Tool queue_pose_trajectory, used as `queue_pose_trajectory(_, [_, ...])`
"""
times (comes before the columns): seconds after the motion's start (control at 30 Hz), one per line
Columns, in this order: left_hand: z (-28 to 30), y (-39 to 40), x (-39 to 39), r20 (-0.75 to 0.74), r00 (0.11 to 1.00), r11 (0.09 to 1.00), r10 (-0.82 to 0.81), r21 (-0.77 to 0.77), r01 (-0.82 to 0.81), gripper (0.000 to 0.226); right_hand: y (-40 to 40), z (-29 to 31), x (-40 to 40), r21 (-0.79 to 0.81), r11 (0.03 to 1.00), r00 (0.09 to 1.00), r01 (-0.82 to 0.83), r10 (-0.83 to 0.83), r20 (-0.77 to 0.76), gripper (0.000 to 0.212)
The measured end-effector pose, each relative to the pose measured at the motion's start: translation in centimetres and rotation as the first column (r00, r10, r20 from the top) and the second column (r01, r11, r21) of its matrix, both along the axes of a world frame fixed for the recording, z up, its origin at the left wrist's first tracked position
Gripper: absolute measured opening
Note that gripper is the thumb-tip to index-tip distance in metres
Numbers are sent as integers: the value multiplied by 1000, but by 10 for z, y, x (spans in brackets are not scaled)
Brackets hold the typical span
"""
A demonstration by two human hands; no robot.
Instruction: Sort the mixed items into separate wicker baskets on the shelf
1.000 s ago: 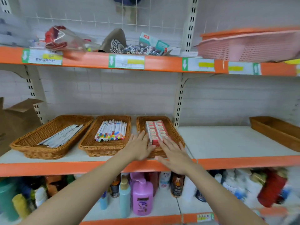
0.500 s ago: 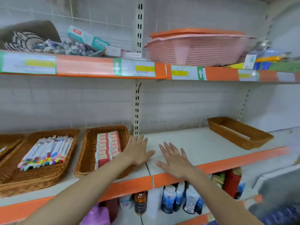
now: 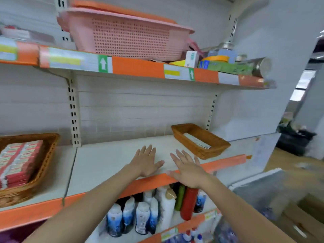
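Note:
My left hand [image 3: 145, 162] and my right hand [image 3: 188, 168] are stretched out flat, fingers spread, over the white middle shelf [image 3: 108, 160], holding nothing. A wicker basket [image 3: 201, 140] with a flat whitish packet inside stands on the shelf to the right of my right hand, a short gap away. At the far left a second wicker basket [image 3: 47, 155] holds rows of red and white boxes [image 3: 17, 160].
A pink plastic basket [image 3: 126, 34] sits on the upper shelf, with boxes and a metal tin [image 3: 259, 66] to its right. Bottles [image 3: 147, 213] fill the lower shelf. Cardboard boxes [image 3: 301, 220] stand on the floor at right.
My view has swung right along the shelf. Both hands left the basket of red boxes and moved right with fingers spread; the right-hand wicker basket has come closer.

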State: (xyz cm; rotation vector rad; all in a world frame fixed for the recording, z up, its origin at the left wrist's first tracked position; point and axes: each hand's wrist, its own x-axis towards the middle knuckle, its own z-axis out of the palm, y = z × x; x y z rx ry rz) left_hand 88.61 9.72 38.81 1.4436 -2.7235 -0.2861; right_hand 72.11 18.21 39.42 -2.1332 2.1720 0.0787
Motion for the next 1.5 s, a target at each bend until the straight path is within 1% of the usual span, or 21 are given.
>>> queue_pose_trajectory(0.13, [-4,5,-67,-22,999,997,-49,60,51,78,12,4,-62,-24,998,998,54,-55,-22,77])
queue_pose_trajectory(0.3, [9,-2,-129,-55,991,993,-119,19,120,75,0,2,-122,-59,994,996,90,-89,12,71])
queue_pose_trajectory(0.4, [5,-25,-158,-90,984,988,-154,9,155,77,-17,-4,-146,-66,994,996,84,-84,14,67])
queue_pose_trajectory(0.47, [3,-45,-178,-95,982,987,-163,-14,163,77,-31,-5,-161,-64,993,995,96,-93,44,68])
queue_pose_trajectory(0.57, [6,-71,-205,-80,982,985,-172,-26,171,73,-53,0,-188,-50,991,991,123,-120,56,68])
queue_pose_trajectory(0.63, [9,-86,-221,-70,983,986,-169,-20,168,73,-71,7,-208,-69,989,991,127,-124,47,67])
queue_pose_trajectory(0.73, [7,-112,-237,-63,988,990,-142,-18,142,74,-97,10,-229,-115,987,992,115,-108,71,67])
queue_pose_trajectory(0.83, [-2,-127,-244,-31,992,992,-122,-16,121,75,-116,3,-235,-63,995,982,83,-71,177,68])
queue_pose_trajectory(0.97, [-4,-136,-251,44,994,995,-99,4,99,74,-141,-2,-245,-3,999,967,37,-35,252,69])
queue_pose_trajectory(1.1, [1,-142,-264,68,996,998,-56,-14,57,68,-170,-6,-263,41,999,971,-37,26,237,67])
queue_pose_trajectory(1.27, [1,-143,-285,105,993,998,62,-21,-60,46,-199,-10,-282,76,985,964,-153,132,232,67])
queue_pose_trajectory(1.4, [4,-137,-309,126,980,986,154,-82,-144,46,-216,-8,-289,66,969,946,-236,214,245,65])
queue_pose_trajectory(1.5, [4,-137,-326,123,964,972,234,-62,-228,46,-223,-15,-290,45,967,933,-249,227,280,59])
